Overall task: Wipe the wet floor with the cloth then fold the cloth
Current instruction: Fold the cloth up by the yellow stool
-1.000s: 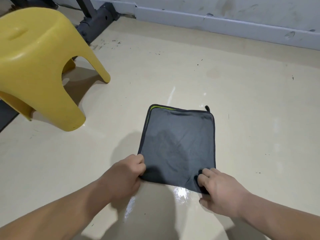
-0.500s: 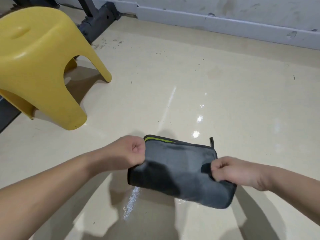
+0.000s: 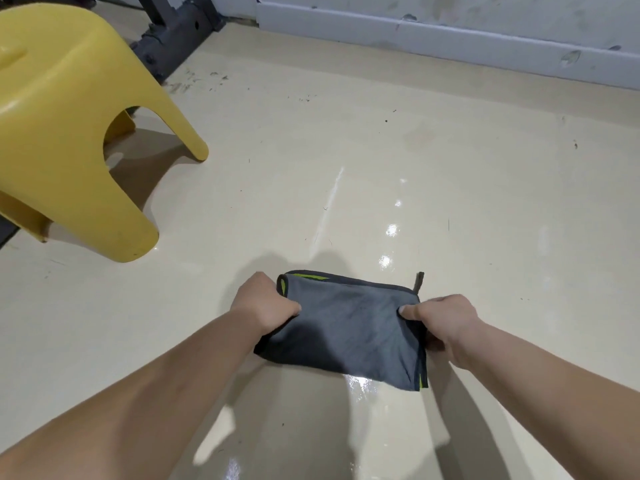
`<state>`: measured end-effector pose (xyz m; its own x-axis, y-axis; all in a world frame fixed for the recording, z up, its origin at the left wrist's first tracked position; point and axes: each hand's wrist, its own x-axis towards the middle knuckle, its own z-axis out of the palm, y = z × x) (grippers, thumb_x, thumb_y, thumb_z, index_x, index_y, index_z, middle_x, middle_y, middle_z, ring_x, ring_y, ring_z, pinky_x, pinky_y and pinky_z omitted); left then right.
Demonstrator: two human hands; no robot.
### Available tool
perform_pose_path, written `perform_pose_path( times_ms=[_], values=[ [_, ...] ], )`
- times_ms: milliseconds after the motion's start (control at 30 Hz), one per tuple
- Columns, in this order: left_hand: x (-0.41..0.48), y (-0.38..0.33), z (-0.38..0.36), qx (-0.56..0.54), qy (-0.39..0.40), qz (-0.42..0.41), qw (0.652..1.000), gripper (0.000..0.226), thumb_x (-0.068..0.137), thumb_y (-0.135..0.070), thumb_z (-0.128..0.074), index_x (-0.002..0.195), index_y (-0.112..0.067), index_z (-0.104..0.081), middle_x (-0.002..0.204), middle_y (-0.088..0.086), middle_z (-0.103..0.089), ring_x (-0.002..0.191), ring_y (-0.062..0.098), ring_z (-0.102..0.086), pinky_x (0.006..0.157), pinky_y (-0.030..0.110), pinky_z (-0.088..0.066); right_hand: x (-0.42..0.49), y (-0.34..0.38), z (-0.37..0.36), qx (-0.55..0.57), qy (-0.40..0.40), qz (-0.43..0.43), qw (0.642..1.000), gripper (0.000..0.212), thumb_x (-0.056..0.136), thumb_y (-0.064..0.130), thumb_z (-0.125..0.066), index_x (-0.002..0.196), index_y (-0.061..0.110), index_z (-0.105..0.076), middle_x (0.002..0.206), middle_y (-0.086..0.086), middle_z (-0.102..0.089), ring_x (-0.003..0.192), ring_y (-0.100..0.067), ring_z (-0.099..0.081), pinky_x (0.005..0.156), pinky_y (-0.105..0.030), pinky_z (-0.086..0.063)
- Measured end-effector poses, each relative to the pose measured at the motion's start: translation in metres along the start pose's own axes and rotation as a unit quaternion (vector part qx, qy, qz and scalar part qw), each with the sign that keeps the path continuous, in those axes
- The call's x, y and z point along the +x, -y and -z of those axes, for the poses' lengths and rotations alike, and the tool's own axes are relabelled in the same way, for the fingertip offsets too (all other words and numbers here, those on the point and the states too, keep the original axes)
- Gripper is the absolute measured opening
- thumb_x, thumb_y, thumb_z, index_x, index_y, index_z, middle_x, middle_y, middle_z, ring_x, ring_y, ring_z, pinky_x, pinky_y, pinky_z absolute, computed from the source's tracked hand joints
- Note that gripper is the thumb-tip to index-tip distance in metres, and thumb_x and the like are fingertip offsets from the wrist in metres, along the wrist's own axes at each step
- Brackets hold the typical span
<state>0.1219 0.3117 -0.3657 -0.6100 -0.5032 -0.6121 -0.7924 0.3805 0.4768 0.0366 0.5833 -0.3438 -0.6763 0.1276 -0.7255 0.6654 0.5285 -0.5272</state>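
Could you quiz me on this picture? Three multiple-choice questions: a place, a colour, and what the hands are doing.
1. Where is the stool from the cloth? A) beyond, left B) nearer, right C) on it
2. What colour shows at the cloth's corners? A) red B) lime green C) white
3. The left hand and right hand: A) both grip the cloth B) one grips it C) both free
Answers: 1 A, it stands upper left; 2 B, green shows at two corners; 3 A, each pinches a side.

Yellow stool (image 3: 65,133) beside dark metal frame (image 3: 176,29).
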Motion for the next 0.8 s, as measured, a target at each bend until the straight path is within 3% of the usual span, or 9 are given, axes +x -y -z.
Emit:
perform_pose_path(
  times_ms=[67,200,400,500,600,733,800],
  values=[
    [-0.003,-0.001,-0.001,-0.067,0.026,0.031,0.997,0.040,0.069,-0.016,-0.085,0.068,-0.017,-0.045,0.068,0.005,-0.051,0.061,0.027,-0.049,0.059,0.031,-0.038,-0.008,0.003,-0.001,0.052,0.026,-0.041,0.997,0.020,0.076,0.006,-0.083,0.085,-0.002,-0.067,0.080,-0.016,-0.070,0.060,-0.029,-0.064,0.055,-0.032,-0.053],
    [-0.022,-0.011,-0.001,-0.128,0.052,0.040,0.990,0.043,0.073,-0.009,-0.079,0.065,-0.017,-0.037,0.065,0.003,-0.044,0.055,0.023,-0.040,0.050,0.026,-0.031,-0.015,0.007,-0.004,0.057,0.060,-0.037,0.996,0.023,0.076,0.009,-0.079,0.096,0.001,-0.069,0.077,-0.014,-0.065,0.052,-0.024,-0.052,0.047,-0.027,-0.044],
    [-0.068,-0.042,-0.003,-0.192,0.094,-0.061,0.975,0.035,0.083,-0.013,-0.068,0.071,-0.020,-0.037,0.069,0.001,-0.036,0.063,0.019,-0.034,0.049,0.027,-0.025,-0.043,0.030,-0.019,0.021,0.096,0.070,0.993,0.012,0.082,0.025,-0.064,0.078,0.015,-0.058,0.073,-0.006,-0.064,0.060,-0.024,-0.059,0.056,-0.026,-0.047],
    [-0.087,-0.052,-0.019,-0.237,0.094,-0.088,0.963,0.020,0.090,-0.018,-0.068,0.085,-0.016,-0.049,0.070,-0.005,-0.052,0.062,0.012,-0.047,0.054,0.020,-0.037,-0.062,0.048,-0.034,0.104,0.157,0.050,0.981,0.013,0.084,0.023,-0.065,0.085,0.017,-0.053,0.073,-0.008,-0.058,0.060,-0.024,-0.054,0.058,-0.029,-0.045],
    [-0.098,-0.061,-0.025,-0.303,0.094,-0.076,0.945,0.013,0.096,-0.019,-0.064,0.104,-0.026,-0.056,0.094,0.007,-0.073,0.069,0.015,-0.064,0.055,0.025,-0.051,-0.078,0.065,-0.040,0.154,0.184,0.048,0.970,0.014,0.089,0.022,-0.061,0.096,0.011,-0.057,0.071,-0.008,-0.064,0.051,-0.022,-0.055,0.049,-0.027,-0.044],
    [-0.104,-0.064,-0.008,-0.364,0.141,-0.068,0.918,0.039,0.085,-0.037,-0.079,0.111,-0.036,-0.049,0.093,0.009,-0.075,0.060,0.032,-0.061,0.054,0.040,-0.045,-0.096,0.088,-0.035,0.156,0.257,0.029,0.953,0.042,0.098,0.051,-0.043,0.093,0.013,-0.059,0.067,-0.005,-0.066,0.049,-0.019,-0.056,0.051,-0.025,-0.042],
    [-0.101,-0.059,0.006,-0.332,0.124,-0.070,0.932,0.048,0.080,-0.036,-0.082,0.110,-0.041,-0.044,0.108,0.004,-0.076,0.066,0.035,-0.071,0.055,0.041,-0.052,-0.098,0.100,-0.033,0.152,0.300,0.022,0.942,0.061,0.098,0.062,-0.034,0.100,0.009,-0.064,0.077,-0.008,-0.067,0.057,-0.022,-0.061,0.054,-0.030,-0.049]
  ],
)
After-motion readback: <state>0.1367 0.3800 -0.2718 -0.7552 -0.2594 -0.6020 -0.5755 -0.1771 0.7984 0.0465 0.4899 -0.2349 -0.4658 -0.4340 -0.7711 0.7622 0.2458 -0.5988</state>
